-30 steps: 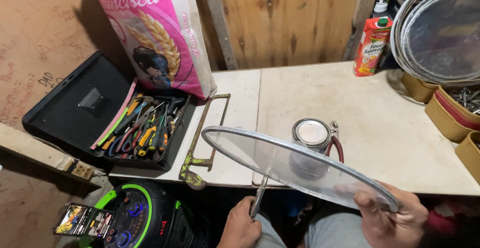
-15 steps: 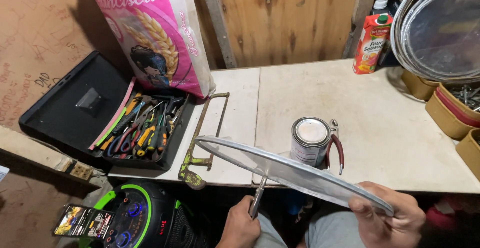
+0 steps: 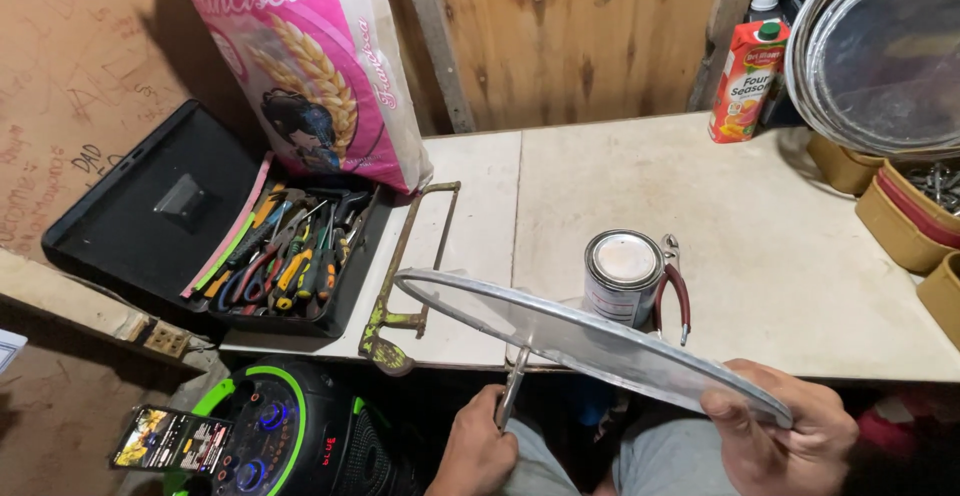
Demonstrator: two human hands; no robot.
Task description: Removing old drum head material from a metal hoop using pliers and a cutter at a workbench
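Note:
A large round metal disc (image 3: 560, 331) with a thin rim hangs tilted over the table's near edge. My right hand (image 3: 785, 431) grips its lower right rim. My left hand (image 3: 480, 446) is closed on a slim metal tool (image 3: 514, 384) whose tip touches the disc's underside near its middle. A small sealed tin can (image 3: 622, 274) stands on the table just behind the disc. Red-handled pliers (image 3: 678, 296) lie beside the can.
An open black toolbox (image 3: 170, 226) full of several hand tools sits at left, beside a hacksaw frame (image 3: 405, 276). A pink sack (image 3: 315, 66) leans on the wooden wall. A juice carton (image 3: 745, 81), round metal trays (image 3: 880, 56) and tan containers (image 3: 900, 221) stand right. A green-lit speaker (image 3: 285, 436) sits below.
The disc has tilted flatter, closer to edge-on, and dropped slightly. Both hands keep their holds.

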